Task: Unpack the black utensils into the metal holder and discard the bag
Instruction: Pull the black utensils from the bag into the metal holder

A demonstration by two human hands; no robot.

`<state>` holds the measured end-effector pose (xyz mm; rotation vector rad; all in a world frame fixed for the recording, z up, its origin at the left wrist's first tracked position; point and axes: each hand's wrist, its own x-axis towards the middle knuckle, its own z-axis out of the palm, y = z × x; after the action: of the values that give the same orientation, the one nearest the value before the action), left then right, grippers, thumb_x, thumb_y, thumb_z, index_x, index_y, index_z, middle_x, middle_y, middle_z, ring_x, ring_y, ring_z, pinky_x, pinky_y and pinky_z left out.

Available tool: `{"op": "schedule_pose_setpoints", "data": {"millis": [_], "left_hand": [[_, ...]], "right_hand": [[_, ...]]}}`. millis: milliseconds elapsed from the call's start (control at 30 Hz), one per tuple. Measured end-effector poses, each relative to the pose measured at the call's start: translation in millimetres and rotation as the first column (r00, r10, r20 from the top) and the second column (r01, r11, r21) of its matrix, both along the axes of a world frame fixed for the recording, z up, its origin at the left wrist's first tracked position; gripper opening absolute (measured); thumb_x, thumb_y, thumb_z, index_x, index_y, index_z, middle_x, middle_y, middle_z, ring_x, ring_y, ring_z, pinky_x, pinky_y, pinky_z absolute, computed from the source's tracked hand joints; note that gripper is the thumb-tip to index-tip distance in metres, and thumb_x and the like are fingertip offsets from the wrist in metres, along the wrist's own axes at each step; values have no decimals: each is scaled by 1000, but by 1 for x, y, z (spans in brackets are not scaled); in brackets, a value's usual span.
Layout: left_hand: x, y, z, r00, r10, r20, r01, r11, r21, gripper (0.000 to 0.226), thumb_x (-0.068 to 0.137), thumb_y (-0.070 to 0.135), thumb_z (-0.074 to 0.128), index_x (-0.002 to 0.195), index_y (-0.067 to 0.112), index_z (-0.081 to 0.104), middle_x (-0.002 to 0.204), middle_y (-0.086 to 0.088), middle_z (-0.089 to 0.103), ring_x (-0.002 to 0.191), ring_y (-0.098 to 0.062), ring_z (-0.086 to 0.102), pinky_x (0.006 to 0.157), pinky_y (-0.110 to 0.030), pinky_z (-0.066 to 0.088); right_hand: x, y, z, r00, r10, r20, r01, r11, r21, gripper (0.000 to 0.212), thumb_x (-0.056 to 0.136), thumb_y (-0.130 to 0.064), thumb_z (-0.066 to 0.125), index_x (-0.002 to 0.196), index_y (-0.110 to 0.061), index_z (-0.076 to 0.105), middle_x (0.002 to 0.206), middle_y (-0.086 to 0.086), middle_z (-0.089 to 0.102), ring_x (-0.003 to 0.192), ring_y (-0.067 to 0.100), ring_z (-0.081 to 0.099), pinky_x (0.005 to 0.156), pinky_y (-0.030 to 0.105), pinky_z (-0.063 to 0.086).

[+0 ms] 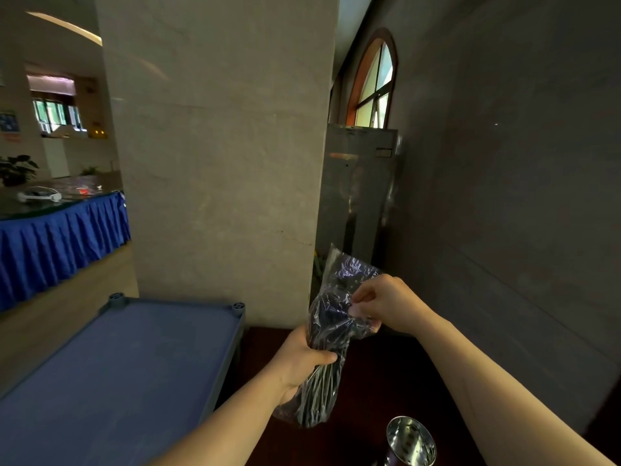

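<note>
A clear plastic bag (346, 274) full of black utensils (322, 391) stands upright in the air over a dark wooden table (376, 381). My left hand (299, 361) grips the bag round its middle. My right hand (383, 304) pinches the crinkled plastic near the bag's top, to the right of the bundle. The shiny metal holder (411, 440) stands on the table at the lower right, below my right forearm, and nothing shows inside it.
A blue cart top (117, 381) with raised corners lies at the left, beside the dark table. A wide stone pillar (218, 163) rises just behind. A grey metal cabinet (359, 196) stands behind the bag, and a dark wall runs along the right.
</note>
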<state>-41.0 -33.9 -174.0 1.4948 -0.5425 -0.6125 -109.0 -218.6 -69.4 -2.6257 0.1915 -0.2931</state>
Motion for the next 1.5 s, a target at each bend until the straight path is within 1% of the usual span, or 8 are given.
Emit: {"op": "schedule_pose_setpoints", "data": {"millis": [133,300,533,667,867,1100,1267,1500], "left_hand": [[0,-2,3,999,17,-35,-18,999,-32,41,82,-1,76,116,22,69,104,10,78,95,4,70,68,-7,48],[-2,-3,8,997,13,-77,-19,996,-85,32,84,9,77,114,18,73,108,5,78,106,-2,68,86,-18,40],[-2,-1,12,990,27,-137,-48,987,-152,31,82,11,79,112,16,74,110,1,78,118,-15,60,104,-34,32],[-4,0,15,991,18,-132,-39,986,-160,30,83,9,78,112,16,74,110,0,78,119,-15,60,107,-34,32],[-5,3,17,993,-17,-118,-3,986,-167,30,85,5,76,114,11,71,111,-5,78,113,-15,67,100,-29,42],[-4,10,14,991,-37,-126,15,986,-168,35,83,7,78,117,11,70,112,-3,78,105,-6,71,84,-19,44],[-2,14,12,992,-50,-114,29,984,-177,30,82,9,79,111,12,73,112,-6,78,108,-12,71,90,-25,45],[-2,15,7,993,-72,-92,57,986,-156,36,82,9,79,117,11,71,116,-4,76,111,-9,69,92,-25,42]], "right_hand": [[4,5,-6,997,-39,-70,37,999,-36,39,83,-43,79,113,-20,70,93,-6,71,77,3,68,66,19,56],[9,13,-11,997,-75,-1,75,994,83,42,73,-59,81,88,-26,59,77,-11,62,63,2,56,47,10,39],[7,25,-14,989,-55,138,23,975,220,73,68,-62,82,112,-5,71,96,10,74,85,18,69,76,42,59],[6,30,-15,979,-34,203,-37,941,338,52,71,-47,88,109,-16,70,69,-16,67,73,-13,67,66,13,56],[8,34,-19,971,70,228,-176,856,487,29,82,-32,83,101,-11,76,97,16,78,94,35,74,90,56,56],[11,36,-28,969,91,232,-222,733,643,21,84,-31,80,95,-14,79,85,7,79,77,19,76,67,31,59],[12,39,-31,959,77,274,-254,665,702,27,90,-34,73,104,-12,77,103,18,77,100,38,74,89,53,59],[14,42,-29,956,16,292,-234,640,732,43,84,-47,70,107,-11,74,101,14,79,95,31,76,82,45,61]]}}
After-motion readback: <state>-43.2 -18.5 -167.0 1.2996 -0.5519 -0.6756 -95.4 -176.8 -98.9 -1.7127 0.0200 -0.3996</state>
